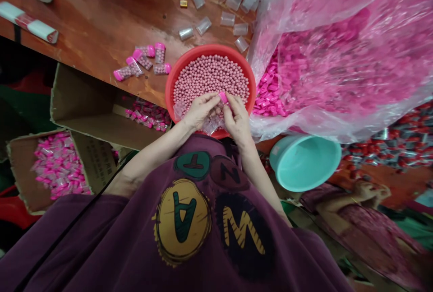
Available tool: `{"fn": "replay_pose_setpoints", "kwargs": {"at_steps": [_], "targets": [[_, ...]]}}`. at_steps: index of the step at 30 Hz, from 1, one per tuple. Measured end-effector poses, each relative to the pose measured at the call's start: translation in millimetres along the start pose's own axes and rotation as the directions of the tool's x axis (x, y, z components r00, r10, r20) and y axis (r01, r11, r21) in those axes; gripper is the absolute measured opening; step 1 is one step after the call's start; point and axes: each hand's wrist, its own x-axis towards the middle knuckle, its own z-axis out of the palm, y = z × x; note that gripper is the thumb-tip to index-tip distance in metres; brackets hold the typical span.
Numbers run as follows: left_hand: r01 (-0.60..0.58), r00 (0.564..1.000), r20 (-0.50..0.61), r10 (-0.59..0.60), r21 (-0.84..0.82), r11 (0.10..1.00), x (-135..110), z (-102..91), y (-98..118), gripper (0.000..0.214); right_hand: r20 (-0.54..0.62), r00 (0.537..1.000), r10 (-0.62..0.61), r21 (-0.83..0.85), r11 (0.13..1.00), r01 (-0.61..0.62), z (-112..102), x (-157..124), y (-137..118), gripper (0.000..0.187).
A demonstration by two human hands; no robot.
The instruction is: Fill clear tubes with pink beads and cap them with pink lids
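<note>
Going left to right: there's one open cardboard box (96, 161) on the floor side, heaped with pink-capped tubes (57, 165), too many to count. A second cardboard box (81, 98) sits just past it under the counter edge, holding a smaller pile of capped tubes (147, 115), half shaded and partly hidden by its flap.

Up on the wooden counter (101, 25) I count about six filled tubes (142, 61), lying loose and overlapping a bit. Above those is a scatter of empty clear tubes (203, 25), with the top of the pile cut off by the frame.

Middle of the shot is one red basin (209, 49) full of pink beads (209, 77), way too many to count. Both hands are right over it, close together. The right hand (238, 118) pinches a pink cap (222, 97) in its fingertips, and the left hand (201, 110) is curled in toward it, though whatever it's gripping is hidden by the fingers. Some clear plastic (213, 125) shows under them, hard to make out.

To the right there's one big clear bag (338, 120) of pink caps (280, 80), then one teal basin (304, 163). Past that are blurry red-capped tubes (389, 145) and a co-worker's hand (370, 190).
</note>
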Motion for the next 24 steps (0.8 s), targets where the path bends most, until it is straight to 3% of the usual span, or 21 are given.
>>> {"fn": "replay_pose_setpoints", "kwargs": {"at_steps": [3, 7, 10, 13, 15, 18, 24], "targets": [[0.071, 0.995, 0.069, -0.07, -0.01, 0.997, 0.5, -9.3, 8.2, 0.025, 0.059, 0.994, 0.089, 0.197, 0.975, -0.099, -7.0, -0.3, 17.2, 0.058], [0.061, 0.993, 0.095, -0.064, 0.024, 0.998, -1.8, -14.1, 13.3, 0.03, -0.053, 0.971, 0.234, 0.37, 0.907, -0.199, -0.7, 1.4, 34.7, 0.07], [0.039, 0.995, 0.085, -0.043, 0.05, 0.998, -2.4, -13.0, 11.4, 0.029, -0.109, 0.971, 0.213, 0.255, 0.95, -0.179, 5.8, -0.4, 28.1, 0.061], [0.049, 0.998, 0.032, -0.05, 0.021, 0.999, -2.1, -9.1, 7.9, 0.025, -0.002, 0.999, 0.052, 0.012, 0.999, -0.052, 6.5, -5.3, 12.1, 0.059], [0.072, 0.997, -0.005, -0.073, -0.024, 0.997, -2.3, -5.0, 5.9, 0.025, 0.092, 0.996, 0.0, -0.131, 0.991, 0.012, 6.8, -8.1, 5.2, 0.075], [0.126, 0.99, -0.053, -0.13, -0.077, 0.989, -3.1, 1.7, 2.9, 0.025, 0.117, 0.993, 0.029, -0.301, 0.954, 0.007, 11.2, -8.2, 6.2, 0.093], [0.138, 0.988, -0.056, -0.144, -0.097, 0.986, -0.5, 2.4, -5.6, 0.023, 0.139, 0.99, -0.006, -0.35, 0.935, 0.055, 18.7, 2.8, 22.7, 0.084]]}}
